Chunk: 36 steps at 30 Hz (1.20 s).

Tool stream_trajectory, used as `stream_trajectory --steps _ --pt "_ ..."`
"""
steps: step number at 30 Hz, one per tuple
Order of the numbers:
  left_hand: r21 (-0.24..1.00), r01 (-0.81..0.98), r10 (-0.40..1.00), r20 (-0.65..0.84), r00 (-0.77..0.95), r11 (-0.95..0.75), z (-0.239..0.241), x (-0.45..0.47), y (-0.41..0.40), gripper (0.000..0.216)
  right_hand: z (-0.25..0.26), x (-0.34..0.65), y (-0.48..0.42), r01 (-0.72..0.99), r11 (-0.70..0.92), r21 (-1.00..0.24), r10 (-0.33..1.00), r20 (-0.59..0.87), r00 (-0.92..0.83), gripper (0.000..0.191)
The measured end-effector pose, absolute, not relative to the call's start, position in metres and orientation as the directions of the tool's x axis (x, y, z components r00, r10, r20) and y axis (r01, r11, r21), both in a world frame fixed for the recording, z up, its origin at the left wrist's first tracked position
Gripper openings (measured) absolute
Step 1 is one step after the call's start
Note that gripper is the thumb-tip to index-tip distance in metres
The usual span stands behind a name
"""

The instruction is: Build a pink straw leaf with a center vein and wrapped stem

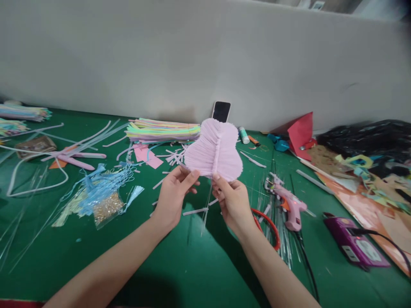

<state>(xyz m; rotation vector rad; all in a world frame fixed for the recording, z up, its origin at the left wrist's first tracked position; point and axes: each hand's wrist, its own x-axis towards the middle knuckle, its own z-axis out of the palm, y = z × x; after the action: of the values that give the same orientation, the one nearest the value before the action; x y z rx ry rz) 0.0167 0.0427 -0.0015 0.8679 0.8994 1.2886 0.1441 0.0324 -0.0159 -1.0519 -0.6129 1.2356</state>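
Observation:
A pale lilac, lobed fuzzy shape [205,149], built from rows of pipe cleaners with a raised rib down its middle, is held up over the table. My left hand [175,192] pinches its lower left edge between thumb and fingers. At the bottom of the rib, my right hand [233,199] is closed on the same piece. Thin wires [205,214] hang below it between my hands. Short lilac pipe cleaner pieces [195,211] lie beneath. Red looped handles [272,231] show beside my right wrist, partly hidden by it.
Bundled pipe cleaners [160,130] and a phone [221,111] are at the back. Blue tassels [102,188] and a bag of gold beads [108,208] lie left. Rightward are a pink glue gun [289,205], wires, a purple power strip [356,244] and a black plastic bag [366,139].

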Motion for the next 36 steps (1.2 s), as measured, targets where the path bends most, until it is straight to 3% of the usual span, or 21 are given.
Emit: stream_trajectory --steps 7,12,18,26,28,30,33,36 --pt "0.928 -0.371 0.999 0.014 -0.036 -0.026 -0.003 0.016 0.042 0.017 -0.015 0.145 0.032 -0.436 0.004 -0.900 0.936 -0.150 0.319 0.030" --pt "0.962 -0.022 0.961 0.269 -0.061 -0.271 0.004 0.008 0.044 0.011 -0.018 0.144 0.030 -0.204 0.053 -0.978 0.931 -0.026 0.365 0.028" --pt "0.863 0.137 0.873 0.485 0.043 -0.486 0.008 0.007 0.036 0.009 -0.017 0.144 0.029 -0.101 0.070 -0.992 0.907 0.021 0.420 0.024" --pt "0.775 0.185 0.764 0.499 0.409 -0.605 -0.007 0.010 0.024 0.021 -0.022 0.146 0.029 -0.233 0.102 -0.967 0.932 0.011 0.362 0.024" --pt "0.801 0.172 0.785 0.477 0.394 -0.573 -0.006 0.011 0.027 0.023 -0.023 0.150 0.031 -0.259 0.099 -0.961 0.938 0.003 0.347 0.025" --pt "0.869 0.139 0.868 0.437 0.236 -0.475 -0.003 0.010 0.033 0.017 -0.024 0.155 0.034 -0.283 0.091 -0.955 0.947 -0.005 0.322 0.027" --pt "0.973 -0.045 0.974 0.227 0.008 -0.226 0.000 0.005 0.048 0.003 -0.026 0.161 0.038 -0.299 0.067 -0.952 0.963 -0.017 0.268 0.029" --pt "0.963 -0.270 0.987 0.020 0.159 0.024 -0.005 0.001 0.059 0.025 -0.028 0.162 0.038 -0.278 0.038 -0.960 0.980 -0.019 0.196 0.030"
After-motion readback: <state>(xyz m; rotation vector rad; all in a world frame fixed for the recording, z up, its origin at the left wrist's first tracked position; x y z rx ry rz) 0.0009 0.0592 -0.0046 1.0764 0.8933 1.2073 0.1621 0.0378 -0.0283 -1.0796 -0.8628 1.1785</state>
